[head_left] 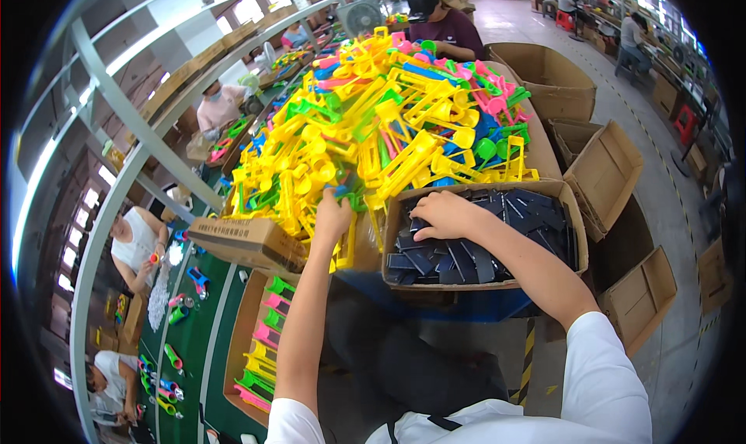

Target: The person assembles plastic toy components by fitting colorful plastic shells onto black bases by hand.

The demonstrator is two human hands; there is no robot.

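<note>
A large heap of plastic parts (404, 110) in yellow, green, pink and blue rises in front of me. At its near edge, my left hand (332, 213) has its fingers bent in among the parts beside a smeared blue-green piece; what they grip is hidden. My right hand (444, 215) rests over an open cardboard box (576, 230) filled with flat dark pieces (466, 261). Its fingers are apart, touching the pieces at the box's left side, and no piece shows lifted in it.
A shallow carton (237, 358) at lower left holds rows of coloured parts. Left of it runs a green conveyor belt (221, 304) with scattered parts. A closed carton (252, 240) borders the heap. Empty boxes (610, 176) stand at right. A co-worker (447, 26) sits behind the heap.
</note>
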